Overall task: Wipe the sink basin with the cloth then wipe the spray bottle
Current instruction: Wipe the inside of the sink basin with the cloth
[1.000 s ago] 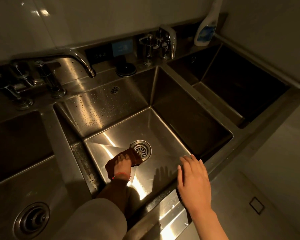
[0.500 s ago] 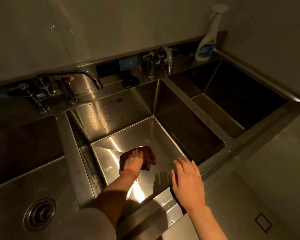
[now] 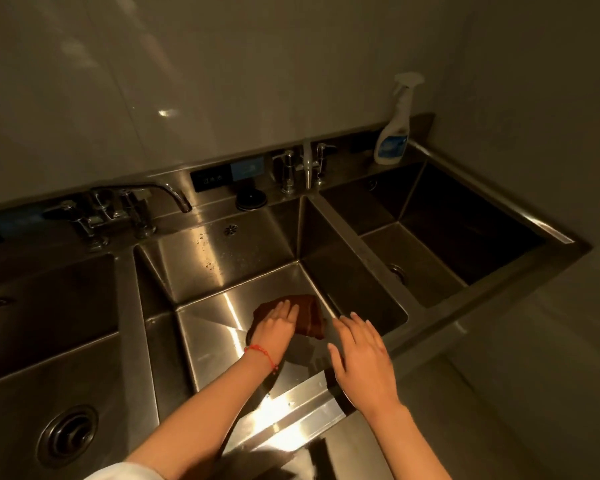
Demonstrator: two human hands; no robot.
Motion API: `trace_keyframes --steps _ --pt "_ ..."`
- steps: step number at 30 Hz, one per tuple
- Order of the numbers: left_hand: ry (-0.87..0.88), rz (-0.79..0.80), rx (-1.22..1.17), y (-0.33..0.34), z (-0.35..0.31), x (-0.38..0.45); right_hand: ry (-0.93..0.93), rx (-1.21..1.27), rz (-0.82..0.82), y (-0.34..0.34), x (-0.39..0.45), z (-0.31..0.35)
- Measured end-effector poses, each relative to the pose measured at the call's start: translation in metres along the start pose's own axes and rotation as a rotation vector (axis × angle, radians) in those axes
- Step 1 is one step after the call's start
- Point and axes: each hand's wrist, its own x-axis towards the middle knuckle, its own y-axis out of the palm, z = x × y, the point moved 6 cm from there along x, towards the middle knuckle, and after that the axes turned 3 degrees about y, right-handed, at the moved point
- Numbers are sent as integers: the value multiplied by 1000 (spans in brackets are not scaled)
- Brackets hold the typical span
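Steel runs across the whole desk, three basins side by side. Left basin (image 3: 49,341) shows a round drain (image 3: 68,435); a curved faucet (image 3: 146,194) stands behind it. In the middle sink basin (image 3: 222,258), the left hand (image 3: 274,329), red string at its wrist, presses flat with straight fingers on the brown cloth (image 3: 307,315) lying on the basin floor. Just beside it, the right hand (image 3: 362,362) hovers open near the front rim, holding nothing. Far right, the spray bottle (image 3: 394,133) stands upright on the back ledge
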Motion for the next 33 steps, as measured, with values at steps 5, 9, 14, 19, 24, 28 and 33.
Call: trace_keyframes --steps 5,9,14,19,24,28,33 --pt "34 -102 17 -35 -32 -3 -96 16 -1 -16 8 -6" --pt "64 -170 29 -62 -52 -9 -126 -8 -3 -26 17 -11" --pt "102 -212 70 -91 -67 -7 -141 -30 -11 -35 37 -14" --pt "159 -235 100 -110 -78 6 -140 -80 -19 -41 62 -17" --pt "231 -266 69 -131 -85 26 -90 -151 -73 -53 88 -21" --pt "252 -355 70 -154 -94 41 -72 -211 -214 -75 105 -24" --pt "363 -540 62 -178 -106 51 -88 -195 -335 -91 123 -38"
